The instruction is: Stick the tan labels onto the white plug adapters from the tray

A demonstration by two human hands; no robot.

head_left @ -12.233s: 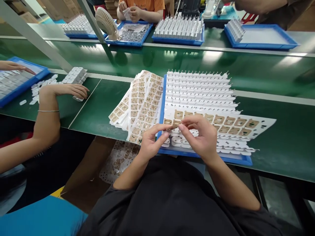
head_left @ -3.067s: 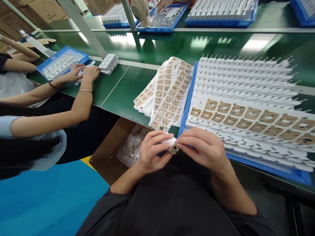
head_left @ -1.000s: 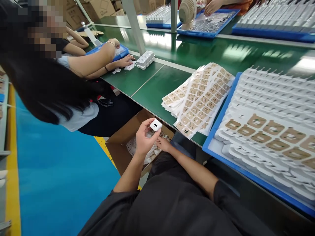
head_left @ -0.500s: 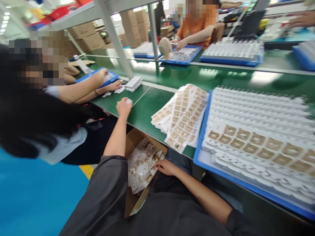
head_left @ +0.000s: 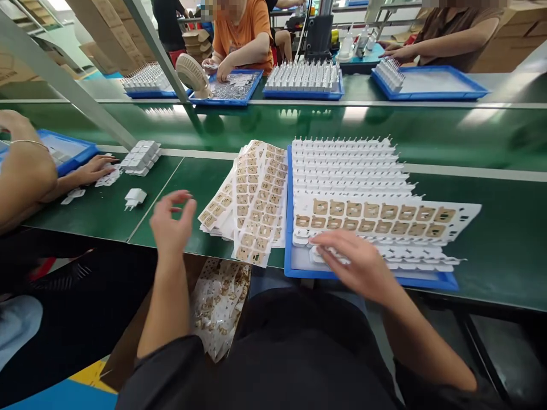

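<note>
My left hand [head_left: 171, 222] hovers above the green bench with its fingers apart and nothing in it. A white plug adapter [head_left: 134, 198] lies on the bench to its left. My right hand [head_left: 354, 262] lies flat, fingers stretched, over the front row of white adapters in the blue tray [head_left: 289, 267]. A sticker sheet [head_left: 384, 215] with brown labels rests across the adapters in that tray. A fanned stack of sticker sheets [head_left: 252, 199] sits on the bench between my two hands.
A co-worker's hand [head_left: 92, 169] at the left touches small white parts beside a block of adapters [head_left: 140, 156]. A cardboard box of used sheets [head_left: 217, 296] stands under the bench edge. Across the belt, people work at blue trays [head_left: 431, 85], and a small fan [head_left: 191, 73] stands there.
My left hand has let go of the white adapter on the bench and drawn back right. My right hand rose from my lap onto the tray's front row.
</note>
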